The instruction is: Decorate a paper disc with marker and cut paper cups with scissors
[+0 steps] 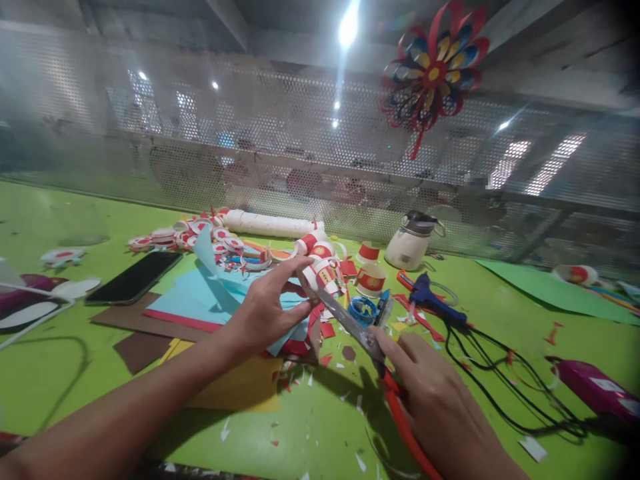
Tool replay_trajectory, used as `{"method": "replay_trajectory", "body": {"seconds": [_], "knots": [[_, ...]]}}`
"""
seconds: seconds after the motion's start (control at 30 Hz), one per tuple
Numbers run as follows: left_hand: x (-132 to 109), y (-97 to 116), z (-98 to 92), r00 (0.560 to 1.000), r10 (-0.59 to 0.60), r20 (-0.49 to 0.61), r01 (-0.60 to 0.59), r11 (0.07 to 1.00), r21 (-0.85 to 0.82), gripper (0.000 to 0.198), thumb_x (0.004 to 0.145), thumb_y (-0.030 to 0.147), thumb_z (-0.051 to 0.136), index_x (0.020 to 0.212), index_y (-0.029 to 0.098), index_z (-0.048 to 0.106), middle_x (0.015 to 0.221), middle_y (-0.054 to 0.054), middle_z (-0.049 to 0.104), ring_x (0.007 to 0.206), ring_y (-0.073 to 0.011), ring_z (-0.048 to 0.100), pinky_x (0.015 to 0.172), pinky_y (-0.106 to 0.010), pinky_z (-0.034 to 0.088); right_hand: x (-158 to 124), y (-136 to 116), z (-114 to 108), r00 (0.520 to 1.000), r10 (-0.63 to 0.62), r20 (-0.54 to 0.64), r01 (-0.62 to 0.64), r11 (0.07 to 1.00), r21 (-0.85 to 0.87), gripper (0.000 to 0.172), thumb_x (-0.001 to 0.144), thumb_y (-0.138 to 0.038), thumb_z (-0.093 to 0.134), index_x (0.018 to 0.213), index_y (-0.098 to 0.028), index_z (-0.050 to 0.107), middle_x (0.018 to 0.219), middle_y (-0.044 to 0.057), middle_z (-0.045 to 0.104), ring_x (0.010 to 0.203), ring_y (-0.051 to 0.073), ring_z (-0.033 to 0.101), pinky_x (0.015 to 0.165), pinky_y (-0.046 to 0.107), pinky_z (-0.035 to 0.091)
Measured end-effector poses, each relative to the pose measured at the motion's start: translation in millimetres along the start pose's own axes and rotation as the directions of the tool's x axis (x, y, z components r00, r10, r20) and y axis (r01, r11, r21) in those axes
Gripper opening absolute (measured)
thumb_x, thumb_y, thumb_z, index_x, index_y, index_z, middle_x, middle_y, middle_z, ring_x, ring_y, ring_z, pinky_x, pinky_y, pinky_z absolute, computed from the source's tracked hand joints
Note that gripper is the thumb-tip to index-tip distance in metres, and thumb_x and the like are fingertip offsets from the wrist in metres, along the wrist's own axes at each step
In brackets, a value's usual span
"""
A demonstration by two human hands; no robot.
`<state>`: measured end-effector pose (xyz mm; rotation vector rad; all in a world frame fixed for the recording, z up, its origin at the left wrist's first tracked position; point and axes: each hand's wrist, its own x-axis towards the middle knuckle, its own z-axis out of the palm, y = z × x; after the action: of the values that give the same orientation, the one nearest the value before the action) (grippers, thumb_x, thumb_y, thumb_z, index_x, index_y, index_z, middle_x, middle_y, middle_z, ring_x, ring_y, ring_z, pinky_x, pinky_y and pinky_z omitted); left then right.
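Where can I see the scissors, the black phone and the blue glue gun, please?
Scissors [349,325]: head view, on the metal blades.
Black phone [134,278]: head view, on the middle of its dark screen.
Blue glue gun [434,301]: head view, on its blue body.

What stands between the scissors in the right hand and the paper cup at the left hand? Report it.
Nothing visible: the scissors already overlap the paper cup in this view. The left hand's thumb is close beside the blades; the blue ring lies off to their right.
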<state>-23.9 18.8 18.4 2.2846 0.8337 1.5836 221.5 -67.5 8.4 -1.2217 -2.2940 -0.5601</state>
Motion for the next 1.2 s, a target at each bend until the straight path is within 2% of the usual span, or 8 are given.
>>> {"method": "replay_trajectory", "body": {"seconds": [0.13,0.73,0.9,1.2], "knots": [[0.5,1.8,0.8,1.0,-0.01,-0.008,0.01,1.0,-0.016,0.048,0.079,0.013,0.063,0.126,0.013,0.054,0.124,-0.011,0.062,0.099,-0.0171,0.067,0.082,-0.027,0.063,-1.0,-0.6,1.3,1.0,0.016,0.006,-0.016,0.999,0.048,0.041,0.084,-0.012,0.05,0.124,-0.007,0.057,0.077,0.011,0.06,0.063,0.023,0.061,0.052,0.035,0.053],[-2.3,2.4,3.0,0.999,-0.036,-0.041,0.036,0.999,-0.021,0.045,0.082,0.021,0.068,0.124,0.017,0.053,0.119,-0.01,0.065,0.093,-0.0175,0.07,0.084,-0.03,0.063,-0.7,-3.0,-0.7,0.999,-0.018,-0.05,0.019,1.0,0.011,0.042,0.081,-0.008,0.047,0.122,-0.006,0.057,0.073,0.009,0.059,0.057,0.023,0.06,0.047,0.034,0.05],[-4.0,5.5,4.9,0.997,-0.033,-0.067,0.028,0.997,-0.074,0.046,0.082,0.016,0.067,0.125,0.019,0.052,0.124,-0.009,0.061,0.093,-0.0147,0.07,0.083,-0.026,0.062,-0.8,-4.0,-2.1,0.998,-0.026,-0.052,0.028,0.999,0.027,0.042,0.081,-0.008,0.046,0.121,-0.006,0.057,0.073,0.01,0.061,0.058,0.022,0.062,0.047,0.033,0.051],[-3.1,9.2,4.7,0.996,-0.052,-0.067,0.045,0.993,-0.109,0.048,0.082,0.01,0.063,0.126,0.019,0.05,0.125,-0.009,0.059,0.101,-0.0155,0.068,0.087,-0.026,0.062,-2.7,-4.4,-1.7,0.998,-0.019,-0.063,0.021,0.999,0.03,0.042,0.082,-0.01,0.045,0.123,-0.008,0.054,0.076,0.01,0.062,0.06,0.022,0.063,0.049,0.033,0.053]]}}
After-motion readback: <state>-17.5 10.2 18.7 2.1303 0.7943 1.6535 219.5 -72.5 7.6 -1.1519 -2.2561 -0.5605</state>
